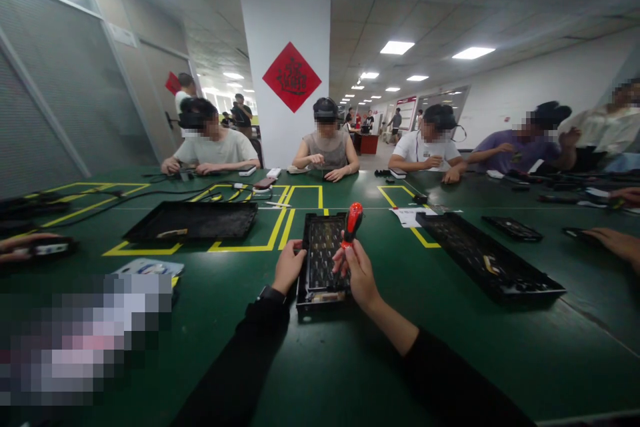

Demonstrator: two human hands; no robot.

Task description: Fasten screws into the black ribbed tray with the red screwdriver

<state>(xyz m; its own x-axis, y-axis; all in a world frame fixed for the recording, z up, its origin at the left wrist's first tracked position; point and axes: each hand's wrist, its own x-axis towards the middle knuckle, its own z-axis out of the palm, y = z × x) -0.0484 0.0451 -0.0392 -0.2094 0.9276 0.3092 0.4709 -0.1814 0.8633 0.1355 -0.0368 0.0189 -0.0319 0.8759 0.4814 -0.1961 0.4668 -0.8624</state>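
Observation:
A black tray-like case [323, 253] with rows of small light marks lies in front of me on the green table. A pale piece [333, 296] sits at its near end. My left hand [289, 268] is closed on the case's left edge, thumb on top. Over the case's right side, my right hand [361, 273] holds a screwdriver with a red and black handle [353, 221], which stands nearly upright. The screwdriver's tip is too small to make out.
Black trays lie at left [193, 221] and right [487, 253], beside a white paper [407, 216]. Yellow tape [275, 233] marks the green table [225, 340]. Cables run at the left. Several people sit opposite; other people's hands show at both sides.

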